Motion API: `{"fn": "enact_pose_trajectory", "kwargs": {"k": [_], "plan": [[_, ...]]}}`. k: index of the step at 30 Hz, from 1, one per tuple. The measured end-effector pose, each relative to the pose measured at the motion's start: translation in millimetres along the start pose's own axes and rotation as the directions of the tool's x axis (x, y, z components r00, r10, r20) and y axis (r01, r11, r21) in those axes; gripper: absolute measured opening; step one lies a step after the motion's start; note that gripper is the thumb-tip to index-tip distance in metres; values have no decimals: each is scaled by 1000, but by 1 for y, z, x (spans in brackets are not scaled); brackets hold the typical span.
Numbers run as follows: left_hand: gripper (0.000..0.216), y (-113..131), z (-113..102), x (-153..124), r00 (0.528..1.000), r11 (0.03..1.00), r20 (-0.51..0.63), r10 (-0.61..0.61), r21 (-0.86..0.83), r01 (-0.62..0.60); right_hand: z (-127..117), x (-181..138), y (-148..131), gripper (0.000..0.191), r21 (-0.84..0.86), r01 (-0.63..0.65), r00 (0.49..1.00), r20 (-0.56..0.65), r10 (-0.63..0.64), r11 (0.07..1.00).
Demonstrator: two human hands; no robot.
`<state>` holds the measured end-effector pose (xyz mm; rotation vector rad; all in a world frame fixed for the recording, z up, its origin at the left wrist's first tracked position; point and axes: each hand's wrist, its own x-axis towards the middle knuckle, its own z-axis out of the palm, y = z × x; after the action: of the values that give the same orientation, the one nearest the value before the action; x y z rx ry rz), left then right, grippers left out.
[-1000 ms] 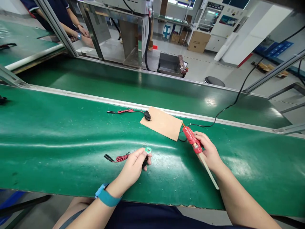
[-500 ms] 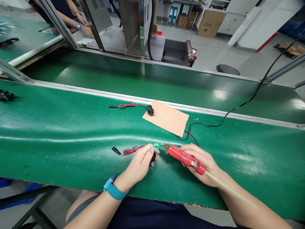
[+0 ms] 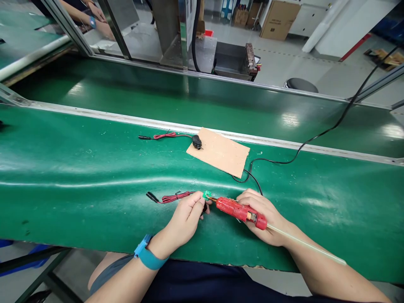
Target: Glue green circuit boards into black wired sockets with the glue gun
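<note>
My left hand (image 3: 187, 213) pinches a small green circuit board (image 3: 207, 195) with a black part beneath it, mostly hidden by the fingers. A bundled red and black cable (image 3: 176, 197) with a black plug leads out to the left of that hand. My right hand (image 3: 263, 216) is wrapped round a red hot glue gun (image 3: 241, 210), a pale glue stick (image 3: 306, 243) sticking out of its back end. The gun's nozzle (image 3: 212, 198) meets the right edge of the board; whether it touches is too small to tell.
A cardboard piece (image 3: 219, 152) lies beyond my hands, with a black cable-fitted device (image 3: 196, 142) at its left corner. A black power cord (image 3: 284, 161) crosses the table on the right. Behind a metal rail runs a green belt (image 3: 202, 101). Another person's arm (image 3: 85, 17) shows at upper left.
The glue gun has moved left, bringing its nozzle from a small gap away up to the green board. My left hand keeps its hold on the board. The view has shifted slightly.
</note>
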<state>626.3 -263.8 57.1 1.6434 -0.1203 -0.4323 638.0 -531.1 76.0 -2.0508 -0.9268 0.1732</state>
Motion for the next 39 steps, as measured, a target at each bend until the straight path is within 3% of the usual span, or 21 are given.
{"fn": "enact_pose_trajectory", "kwargs": {"k": [13, 39], "plan": [[36, -1, -1, -2, 999, 993, 16, 32, 117, -34, 1, 3, -2, 22, -18, 2, 1000, -6, -2, 1000], [37, -4, 0, -3, 999, 990, 34, 28, 134, -32, 6, 1, 2, 12, 14, 6, 999, -32, -5, 1000]]}}
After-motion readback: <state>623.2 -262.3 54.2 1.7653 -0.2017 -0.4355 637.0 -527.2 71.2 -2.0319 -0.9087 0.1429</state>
